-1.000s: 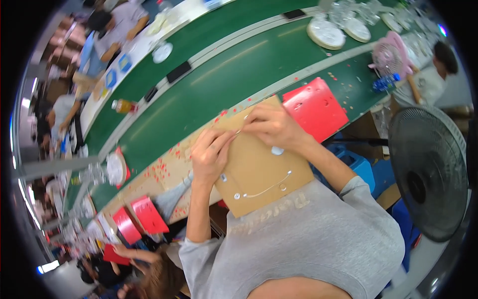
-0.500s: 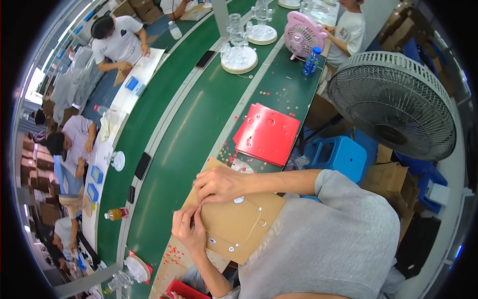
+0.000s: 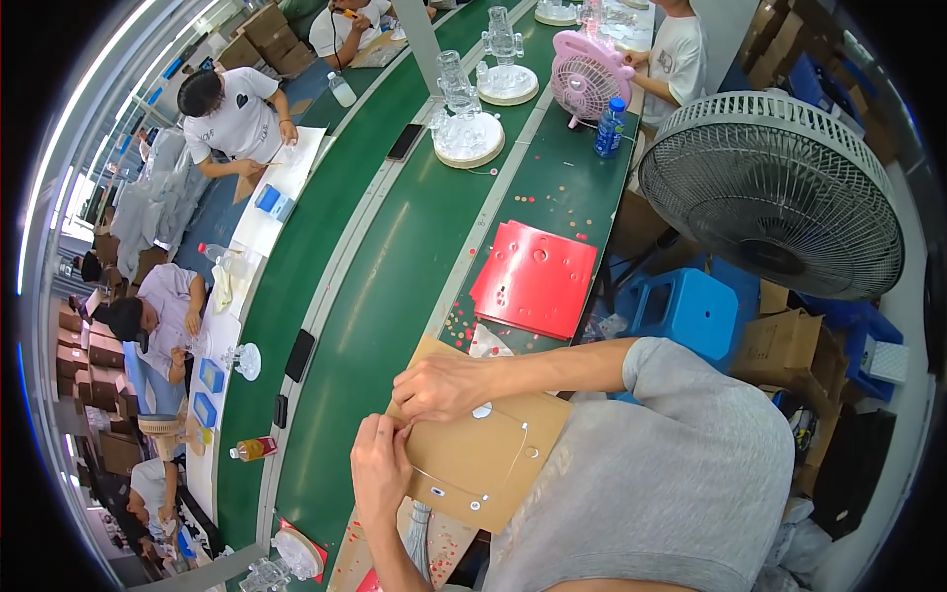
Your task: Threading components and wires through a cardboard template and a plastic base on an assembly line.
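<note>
Cardboard sheet [image 3: 483, 459]: lower centre of frame, flat on the near edge of the green bench [image 3: 395, 257], partly over the person's lap; brown, thin, with small punched holes and a cut outline.
Handling: probably light, stiff enough to lift flat but creases easily; small cut-outs look fiddly. Best gripped at an edge or corner.
Left hand [image 3: 380, 469]: fingertips pinched at the sheet's left edge, on something too small to tell.
Right hand [image 3: 444, 385]: curled, fingers pressing the sheet's upper left edge.
Around: red punched sheet [image 3: 538, 281] just above; red punch-out bits scattered on bench; phone [image 3: 299, 355] left.
Obstructions: big standing fan [image 3: 774, 192] upper right, blue stool [image 3: 686, 311] close by the right arm.
</note>
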A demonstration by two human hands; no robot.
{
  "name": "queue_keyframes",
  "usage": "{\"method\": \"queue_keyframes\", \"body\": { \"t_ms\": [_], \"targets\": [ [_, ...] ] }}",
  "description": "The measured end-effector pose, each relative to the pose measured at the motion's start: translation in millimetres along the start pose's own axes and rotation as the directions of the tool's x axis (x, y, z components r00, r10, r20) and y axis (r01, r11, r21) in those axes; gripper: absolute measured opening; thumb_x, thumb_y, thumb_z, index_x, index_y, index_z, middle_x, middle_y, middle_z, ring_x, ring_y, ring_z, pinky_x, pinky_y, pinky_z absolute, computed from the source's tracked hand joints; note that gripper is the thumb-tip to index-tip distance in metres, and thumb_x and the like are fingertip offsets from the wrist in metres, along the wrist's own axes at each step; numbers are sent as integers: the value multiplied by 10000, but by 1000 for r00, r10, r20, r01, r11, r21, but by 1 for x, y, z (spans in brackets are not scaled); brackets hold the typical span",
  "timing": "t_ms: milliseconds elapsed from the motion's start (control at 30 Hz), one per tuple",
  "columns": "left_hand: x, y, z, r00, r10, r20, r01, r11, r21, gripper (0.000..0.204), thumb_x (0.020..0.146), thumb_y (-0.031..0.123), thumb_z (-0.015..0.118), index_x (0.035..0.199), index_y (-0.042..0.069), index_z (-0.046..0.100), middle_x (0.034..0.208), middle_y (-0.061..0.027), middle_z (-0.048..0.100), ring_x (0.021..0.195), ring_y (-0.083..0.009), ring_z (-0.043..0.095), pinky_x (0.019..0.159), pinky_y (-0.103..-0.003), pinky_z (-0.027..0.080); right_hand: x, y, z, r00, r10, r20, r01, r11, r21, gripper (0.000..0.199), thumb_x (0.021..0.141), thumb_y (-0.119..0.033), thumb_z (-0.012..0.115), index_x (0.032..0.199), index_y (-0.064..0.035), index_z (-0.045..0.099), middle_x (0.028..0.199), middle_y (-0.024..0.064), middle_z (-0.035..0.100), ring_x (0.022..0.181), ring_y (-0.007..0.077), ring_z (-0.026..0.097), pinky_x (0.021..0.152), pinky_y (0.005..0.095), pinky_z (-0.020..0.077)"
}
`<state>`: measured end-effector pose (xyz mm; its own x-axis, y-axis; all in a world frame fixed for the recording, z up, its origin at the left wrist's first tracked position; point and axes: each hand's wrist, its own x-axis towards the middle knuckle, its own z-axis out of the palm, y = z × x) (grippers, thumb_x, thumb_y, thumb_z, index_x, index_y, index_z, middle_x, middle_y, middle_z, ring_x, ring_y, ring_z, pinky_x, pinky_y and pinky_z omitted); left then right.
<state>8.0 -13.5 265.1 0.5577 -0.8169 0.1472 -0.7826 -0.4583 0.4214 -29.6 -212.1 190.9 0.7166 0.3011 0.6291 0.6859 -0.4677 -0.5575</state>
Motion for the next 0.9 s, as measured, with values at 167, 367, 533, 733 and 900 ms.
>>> {"method": "queue_keyframes", "body": {
  "t_ms": [167,367,533,733,900],
  "targets": [
    [1,3,-3,987,108,120,-131,971,201,54,834,13,648,868,0,608,788,-139,570,747,-328,590,627,-441,488,3,7,-4,996,-39,80,35,998,51,106,782,-135,757,769,-38,717,714,76,604,724,265,628,582,423,505],
    [-11,5,16,969,235,71,-242,869,431,137,700,66,631,834,47,613,741,-69,535,728,-235,573,570,-359,469,25,18,-24,919,8,395,-94,976,197,96,788,-139,768,861,-78,779,774,72,684,715,275,651,612,416,498],
    [-25,15,36,985,154,-75,-106,893,437,111,737,11,622,847,2,619,701,-113,558,651,-287,578,559,-404,485,38,26,-20,886,19,464,-192,925,328,111,794,-156,758,879,-92,788,808,54,729,744,241,679,637,381,505],
    [-31,30,58,961,-26,-275,163,859,486,121,765,6,622,880,-17,653,701,-85,532,648,-255,581,495,-381,497,37,23,-11,858,84,507,-249,931,268,114,816,-194,724,838,-84,750,821,39,722,761,224,672,675,386,499],
    [-32,40,71,920,-148,-364,313,834,454,85,783,22,625,852,-16,656,679,-89,550,632,-257,593,496,-383,504,36,7,-3,901,71,427,-116,990,80,104,843,-170,673,844,-70,701,806,52,681,793,275,645,679,429,485]
  ]
}}
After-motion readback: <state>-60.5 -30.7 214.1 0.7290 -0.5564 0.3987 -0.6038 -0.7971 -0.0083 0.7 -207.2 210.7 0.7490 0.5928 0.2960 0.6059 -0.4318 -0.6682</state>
